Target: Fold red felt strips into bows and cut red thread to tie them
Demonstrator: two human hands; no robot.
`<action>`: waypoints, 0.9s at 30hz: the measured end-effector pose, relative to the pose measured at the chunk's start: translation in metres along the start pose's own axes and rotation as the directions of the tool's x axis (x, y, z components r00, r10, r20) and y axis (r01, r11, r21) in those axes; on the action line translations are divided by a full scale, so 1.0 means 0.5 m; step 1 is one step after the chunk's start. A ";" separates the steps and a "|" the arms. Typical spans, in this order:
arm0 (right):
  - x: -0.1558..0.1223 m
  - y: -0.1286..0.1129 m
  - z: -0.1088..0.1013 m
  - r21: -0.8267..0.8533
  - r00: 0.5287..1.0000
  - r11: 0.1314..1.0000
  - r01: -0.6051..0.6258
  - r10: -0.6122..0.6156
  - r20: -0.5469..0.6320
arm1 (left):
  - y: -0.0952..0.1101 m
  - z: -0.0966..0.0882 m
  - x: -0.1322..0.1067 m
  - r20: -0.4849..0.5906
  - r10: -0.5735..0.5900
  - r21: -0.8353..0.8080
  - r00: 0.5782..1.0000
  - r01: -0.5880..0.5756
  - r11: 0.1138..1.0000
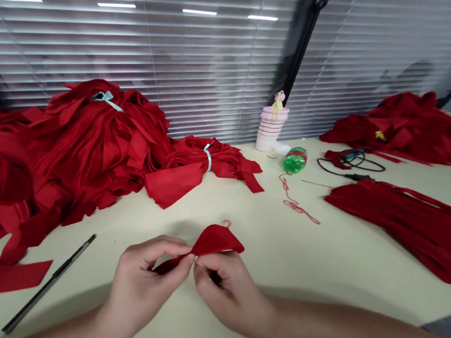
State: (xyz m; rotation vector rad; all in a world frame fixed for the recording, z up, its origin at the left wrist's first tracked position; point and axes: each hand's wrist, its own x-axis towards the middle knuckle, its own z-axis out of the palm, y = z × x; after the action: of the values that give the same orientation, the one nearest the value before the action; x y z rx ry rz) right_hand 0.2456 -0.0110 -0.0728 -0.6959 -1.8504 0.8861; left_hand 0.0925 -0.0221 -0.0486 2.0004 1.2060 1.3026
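Note:
In the head view, a folded piece of red fabric [216, 240] is held between both hands above the table. My left hand [150, 286] pinches its left part between thumb and fingers. My right hand [229, 288] is closed just below the fabric, its thumb and fingertips meeting near the left hand's thumb. Part of its grip is hidden, and anything small between the fingertips is too fine to make out. Just behind the fabric, a small loop of red thread [227, 223] shows against the tabletop.
Heaped red fabric [88, 139] and a tied bundle [207, 160] stand back left. A black rod [50, 282] lies left. A green bottle [295, 160] wound with thread, a pink-white cup [271, 127] and a black cord [351, 163] sit behind. Red strips [423, 229] lie right.

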 end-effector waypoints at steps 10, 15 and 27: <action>-0.007 0.005 0.001 -0.175 0.994 0.982 -0.071 0.084 0.068 | -0.019 -0.010 0.001 0.090 0.240 0.195 0.967 -0.253 0.947; -0.003 0.005 -0.010 -0.387 0.995 0.920 0.056 -0.022 0.093 | -0.034 -0.016 -0.001 0.172 0.319 0.265 0.932 -0.356 0.896; 0.002 0.025 -0.024 -0.742 0.948 0.589 0.319 -0.199 0.249 | -0.048 -0.026 0.003 0.439 0.443 0.358 0.782 -0.605 0.712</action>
State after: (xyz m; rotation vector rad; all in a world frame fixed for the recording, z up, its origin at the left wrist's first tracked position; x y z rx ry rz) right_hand 0.2573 0.0003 -0.0790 -0.8467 -2.3947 -0.1357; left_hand 0.0709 -0.0097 -0.0600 2.9659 0.8671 0.8697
